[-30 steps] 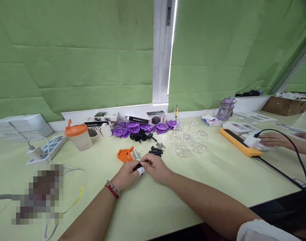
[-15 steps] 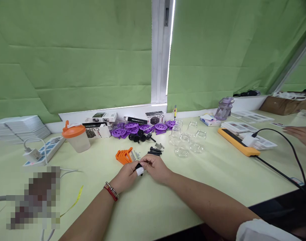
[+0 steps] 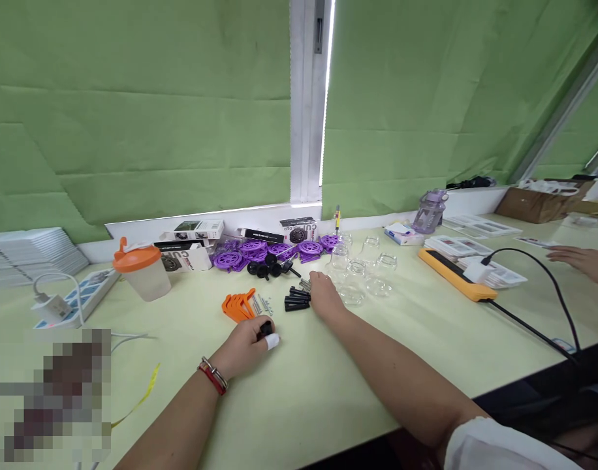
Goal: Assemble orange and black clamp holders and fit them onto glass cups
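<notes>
My left hand point(image 3: 245, 344), with white tape round one finger, is closed round a small black plastic part point(image 3: 266, 329) above the table. My right hand point(image 3: 324, 295) is at the small metal springs point(image 3: 305, 284), fingers bunched and pointing down; whatever is between its fingertips is hidden. Just left of it lie several black plastic tubes point(image 3: 297, 300). Orange levers point(image 3: 238, 305) lie in a row behind my left hand, with metal screws point(image 3: 262, 304) beside them. Farther back are black round-headed knobs point(image 3: 268, 266) and a pile of purple plastic rings point(image 3: 254, 250).
Clear glass-like cups point(image 3: 354, 287) stand close to my right hand. An orange-lidded cup point(image 3: 143, 277) and a power strip point(image 3: 91, 295) are at left. Printed boxes point(image 3: 184, 256) line the back. A yellow power strip point(image 3: 453, 274) and another person's hand point(image 3: 580, 260) are at right.
My right hand has left my left hand and moved forward and right to the springs. My left hand keeps hold of the black part. The view has shifted slightly.
</notes>
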A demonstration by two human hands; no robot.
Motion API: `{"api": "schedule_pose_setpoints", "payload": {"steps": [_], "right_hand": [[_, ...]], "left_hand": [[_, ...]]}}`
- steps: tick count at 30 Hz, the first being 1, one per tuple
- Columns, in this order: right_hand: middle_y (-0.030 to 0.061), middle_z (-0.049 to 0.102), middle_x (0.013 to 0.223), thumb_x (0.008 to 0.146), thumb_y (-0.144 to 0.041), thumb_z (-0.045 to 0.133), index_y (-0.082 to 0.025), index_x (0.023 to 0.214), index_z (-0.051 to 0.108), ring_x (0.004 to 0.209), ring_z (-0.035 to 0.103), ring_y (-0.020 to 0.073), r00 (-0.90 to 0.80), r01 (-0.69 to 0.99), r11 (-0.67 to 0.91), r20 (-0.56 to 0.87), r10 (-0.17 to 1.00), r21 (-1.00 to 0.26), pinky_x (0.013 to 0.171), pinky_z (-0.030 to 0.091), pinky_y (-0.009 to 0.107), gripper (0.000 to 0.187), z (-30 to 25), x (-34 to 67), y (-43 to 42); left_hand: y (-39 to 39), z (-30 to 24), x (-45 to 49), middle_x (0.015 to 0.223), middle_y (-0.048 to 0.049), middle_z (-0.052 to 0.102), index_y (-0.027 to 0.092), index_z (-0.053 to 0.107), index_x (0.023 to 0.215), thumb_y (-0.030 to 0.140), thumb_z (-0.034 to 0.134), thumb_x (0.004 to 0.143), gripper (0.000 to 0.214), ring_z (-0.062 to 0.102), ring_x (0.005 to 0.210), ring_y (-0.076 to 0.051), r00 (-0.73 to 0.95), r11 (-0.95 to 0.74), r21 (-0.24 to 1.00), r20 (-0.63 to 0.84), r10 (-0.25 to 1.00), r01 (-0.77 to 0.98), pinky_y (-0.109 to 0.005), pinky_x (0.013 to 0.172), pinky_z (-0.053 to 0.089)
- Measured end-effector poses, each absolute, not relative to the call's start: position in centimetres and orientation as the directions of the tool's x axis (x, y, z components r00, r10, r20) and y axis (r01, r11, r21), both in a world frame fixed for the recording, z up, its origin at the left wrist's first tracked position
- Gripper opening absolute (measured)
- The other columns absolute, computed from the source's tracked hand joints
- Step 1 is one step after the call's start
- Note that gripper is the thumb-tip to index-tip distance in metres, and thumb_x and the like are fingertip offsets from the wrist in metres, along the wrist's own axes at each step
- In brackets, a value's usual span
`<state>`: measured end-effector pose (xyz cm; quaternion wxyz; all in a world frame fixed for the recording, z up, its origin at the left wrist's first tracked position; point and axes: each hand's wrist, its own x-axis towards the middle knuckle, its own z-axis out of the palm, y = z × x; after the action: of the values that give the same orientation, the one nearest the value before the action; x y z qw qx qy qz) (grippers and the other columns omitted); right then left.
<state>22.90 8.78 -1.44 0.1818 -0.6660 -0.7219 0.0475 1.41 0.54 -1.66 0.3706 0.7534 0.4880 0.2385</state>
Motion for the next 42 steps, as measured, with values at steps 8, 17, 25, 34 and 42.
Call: {"api": "schedule_pose_setpoints", "payload": {"steps": [8, 17, 25, 34, 42], "right_hand": [[0.0121, 0.061, 0.102, 0.084, 0.005, 0.036, -0.012, 0.103, 0.054, 0.094, 0.056, 0.0208, -0.046, 0.976, 0.074, 0.139, 0.989, -0.206, 0.070, 0.035, 0.026, 0.031, -1.83, 22.71, 9.18], [0.0122, 0.057, 0.104, 0.085, 0.002, 0.037, -0.015, 0.112, 0.054, 0.092, 0.059, 0.0225, -0.054, 0.975, 0.073, 0.094, 0.994, -0.208, 0.065, 0.035, 0.027, 0.036, -1.93, 22.97, 9.37], [0.0133, 0.054, 0.106, 0.087, 0.000, 0.039, -0.013, 0.099, 0.061, 0.091, 0.059, 0.0203, -0.039, 0.973, 0.049, 0.046, 0.998, -0.227, 0.067, 0.036, 0.026, 0.029, -1.92, 23.46, 9.50], [0.0154, 0.061, 0.101, 0.082, 0.002, 0.040, -0.010, 0.103, 0.058, 0.088, 0.062, 0.0214, -0.020, 0.974, 0.030, 0.046, 0.999, -0.226, 0.063, 0.037, 0.026, 0.030, -1.71, 23.49, 9.15], [0.0154, 0.064, 0.100, 0.082, -0.001, 0.045, -0.012, 0.103, 0.060, 0.090, 0.063, 0.0216, -0.018, 0.971, 0.021, 0.014, 1.000, -0.240, 0.065, 0.038, 0.025, 0.027, -1.09, 23.54, 8.67]], "left_hand": [[0.52, -1.55, 1.39, 0.067, 0.0036, 0.043, 0.018, 0.051, 0.077, 0.041, 0.053, 0.082, 0.023, 0.038, 0.062, -0.012, 0.404, -0.236, 0.782, -0.022, 0.915, 0.576, -0.024, 0.056, 0.032], [0.66, -1.81, 1.28, 0.068, 0.0038, 0.043, 0.018, 0.051, 0.078, 0.041, 0.054, 0.082, 0.024, 0.038, 0.063, -0.012, 0.407, -0.235, 0.792, -0.019, 0.913, 0.564, -0.024, 0.056, 0.032], [0.69, -1.52, 1.19, 0.069, 0.0034, 0.044, 0.018, 0.051, 0.078, 0.040, 0.054, 0.081, 0.023, 0.039, 0.063, -0.012, 0.407, -0.227, 0.792, -0.030, 0.913, 0.567, -0.025, 0.058, 0.033], [0.62, -1.70, 1.06, 0.068, 0.0035, 0.044, 0.018, 0.051, 0.077, 0.039, 0.053, 0.082, 0.021, 0.038, 0.063, -0.012, 0.408, -0.230, 0.795, -0.024, 0.913, 0.562, -0.025, 0.058, 0.032], [0.77, -1.73, 0.96, 0.069, 0.0030, 0.046, 0.018, 0.051, 0.077, 0.039, 0.053, 0.082, 0.021, 0.039, 0.064, -0.012, 0.418, -0.216, 0.813, -0.037, 0.908, 0.541, -0.025, 0.059, 0.033]]}}
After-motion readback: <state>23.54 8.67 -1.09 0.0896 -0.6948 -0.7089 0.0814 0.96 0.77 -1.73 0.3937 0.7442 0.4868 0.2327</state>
